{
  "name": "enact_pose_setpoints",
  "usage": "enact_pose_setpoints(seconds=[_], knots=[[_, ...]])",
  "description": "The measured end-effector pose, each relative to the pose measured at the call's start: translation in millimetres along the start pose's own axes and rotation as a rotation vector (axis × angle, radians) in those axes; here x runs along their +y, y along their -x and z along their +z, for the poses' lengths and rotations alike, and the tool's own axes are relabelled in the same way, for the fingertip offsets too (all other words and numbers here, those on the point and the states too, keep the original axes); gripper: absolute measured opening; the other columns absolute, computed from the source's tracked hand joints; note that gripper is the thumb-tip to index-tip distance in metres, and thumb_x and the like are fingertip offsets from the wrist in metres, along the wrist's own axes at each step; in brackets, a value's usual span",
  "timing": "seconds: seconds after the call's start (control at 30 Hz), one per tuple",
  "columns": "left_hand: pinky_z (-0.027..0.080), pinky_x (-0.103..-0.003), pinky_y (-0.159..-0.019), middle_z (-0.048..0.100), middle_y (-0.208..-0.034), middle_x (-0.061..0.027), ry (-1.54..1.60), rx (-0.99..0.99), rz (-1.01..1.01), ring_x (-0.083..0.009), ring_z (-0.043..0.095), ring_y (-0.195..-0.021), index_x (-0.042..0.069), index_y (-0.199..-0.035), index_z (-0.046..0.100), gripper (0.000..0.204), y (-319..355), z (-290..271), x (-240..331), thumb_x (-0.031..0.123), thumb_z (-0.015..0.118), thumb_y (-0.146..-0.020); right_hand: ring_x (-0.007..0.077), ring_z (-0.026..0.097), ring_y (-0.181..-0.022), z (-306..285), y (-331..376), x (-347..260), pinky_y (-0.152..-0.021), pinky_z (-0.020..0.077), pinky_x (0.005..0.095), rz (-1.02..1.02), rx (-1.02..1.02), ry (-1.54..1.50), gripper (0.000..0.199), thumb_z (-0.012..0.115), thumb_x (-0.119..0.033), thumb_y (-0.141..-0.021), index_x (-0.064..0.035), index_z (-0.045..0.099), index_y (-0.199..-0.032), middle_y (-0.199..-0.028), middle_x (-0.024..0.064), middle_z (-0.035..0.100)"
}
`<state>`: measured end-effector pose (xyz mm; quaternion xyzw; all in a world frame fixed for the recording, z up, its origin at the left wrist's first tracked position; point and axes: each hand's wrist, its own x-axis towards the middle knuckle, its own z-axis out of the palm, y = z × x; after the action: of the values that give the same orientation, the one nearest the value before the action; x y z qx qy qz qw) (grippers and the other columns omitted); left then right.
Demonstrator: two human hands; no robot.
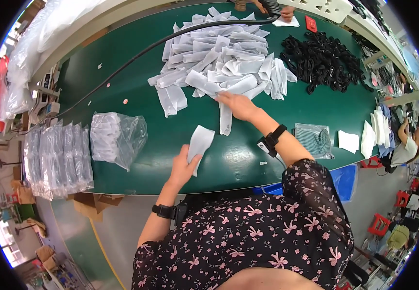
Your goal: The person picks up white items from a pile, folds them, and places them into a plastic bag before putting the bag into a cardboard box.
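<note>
My left hand holds a flat white paper-like pouch by its near end, just above the green table. My right hand reaches forward and rests flat on the near edge of a big heap of the same white pouches; one pouch trails from under its fingers toward me. Whether the fingers grip it I cannot tell. Both wrists carry black bands.
A clear bag of white pieces and a row of packed clear bags lie at the left. A black cable crosses the table. A pile of black loops lies far right, a striped bag near right. Another person's hands are at the far edge.
</note>
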<state>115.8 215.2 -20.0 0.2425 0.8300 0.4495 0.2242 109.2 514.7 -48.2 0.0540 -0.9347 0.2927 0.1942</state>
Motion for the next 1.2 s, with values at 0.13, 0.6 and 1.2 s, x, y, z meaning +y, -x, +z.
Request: enact_pose_setpoints(seconds=[0.13, 0.6, 1.2], knots=[[0.048, -0.037, -0.068, 0.062, -0.083, -0.0161, -0.147, -0.148, 0.104, -0.0330, 0.061, -0.074, -0.001, -0.097, 0.055, 0.029, 13, 1, 1, 0.016, 0.071, -0.080, 0.0359, 0.059, -0.089, 31, 17, 28, -0.074, 0.0484, 0.0438, -0.033, -0.219, 0.202, 0.019, 0.061, -0.005, -0.076, -0.0015, 0.057, -0.094, -0.098, 0.0189, 0.059], [0.041, -0.045, -0.089, 0.052, -0.117, -0.0135, -0.373, -0.050, 0.458, -0.0332, 0.048, -0.112, 0.007, -0.091, 0.061, 0.026, 0, 47, -18, 0.011, 0.074, -0.069, 0.0393, 0.056, -0.075, 39, 91, -37, -0.065, 0.0443, 0.0440, 0.352, -0.282, -0.313, 0.022, 0.066, -0.017, -0.081, 0.0009, 0.055, -0.081, -0.081, 0.0189, 0.057], [0.038, -0.044, -0.089, 0.053, -0.111, -0.0117, -0.398, -0.008, 0.600, -0.0312, 0.050, -0.101, 0.006, -0.105, 0.055, 0.041, -21, 65, -54, 0.020, 0.073, -0.072, 0.0319, 0.062, -0.080, -30, 70, 4, -0.070, 0.0519, 0.0401, 0.105, 0.010, 0.094, 0.034, 0.055, 0.003, -0.071, -0.0101, 0.061, -0.102, -0.102, 0.0105, 0.058]])
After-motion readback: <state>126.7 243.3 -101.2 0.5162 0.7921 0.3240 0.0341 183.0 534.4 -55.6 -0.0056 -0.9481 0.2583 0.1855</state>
